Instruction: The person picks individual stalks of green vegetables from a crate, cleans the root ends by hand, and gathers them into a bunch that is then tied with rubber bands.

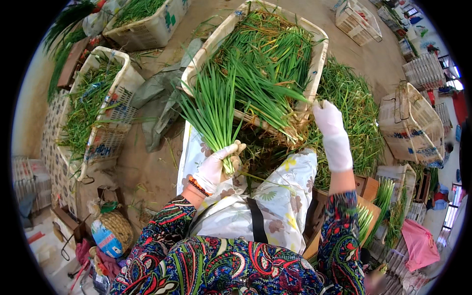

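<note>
My left hand (219,164), in a white glove, is closed around the pale stem ends of a bunch of garlic chives (214,113). The bunch's green leaves fan up over the near left corner of a white plastic crate (193,66). More garlic chives (265,54) fill that crate, some with brown, dirty roots (293,135) toward me. My right hand (330,120), gloved too, is raised by the crate's right rim with its fingers drawn together. A leaf tip reaches close to those fingers; whether they pinch it I cannot tell.
Loose leaves (351,113) are heaped right of the crate. A crate of leafy scraps (93,98) stands left, near a grey-green sheet (157,98). Another crate (410,123) stands right. Trimmed bunches (365,221) lie on wood beside my right arm. A floral apron (280,196) covers my lap.
</note>
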Demonstrator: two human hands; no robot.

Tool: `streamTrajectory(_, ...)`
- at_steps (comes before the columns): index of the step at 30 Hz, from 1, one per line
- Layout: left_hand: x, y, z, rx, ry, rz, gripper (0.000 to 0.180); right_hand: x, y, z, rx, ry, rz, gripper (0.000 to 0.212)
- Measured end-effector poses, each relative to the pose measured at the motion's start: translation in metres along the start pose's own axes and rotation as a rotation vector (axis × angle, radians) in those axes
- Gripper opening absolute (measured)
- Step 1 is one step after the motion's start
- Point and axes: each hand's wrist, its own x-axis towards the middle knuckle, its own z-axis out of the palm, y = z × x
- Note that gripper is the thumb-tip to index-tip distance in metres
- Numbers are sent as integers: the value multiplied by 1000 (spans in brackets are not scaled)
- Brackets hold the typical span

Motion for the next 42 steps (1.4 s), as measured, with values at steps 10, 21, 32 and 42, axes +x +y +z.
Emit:
streamTrajectory(10,21,-25,4,367,181,60,12,-207,-65,47,1345,-894,411,24)
streamTrajectory(21,29,-33,4,496,92,86,23,-181,-83,51,1227,-624,507,33)
streamTrajectory(32,38,-31,23,346,165,124,20,-182,-84,38,1408,-330,477,23)
streamTrajectory(42,50,21,30,157,115,239,9,-210,-15,2,1200,-632,561,28)
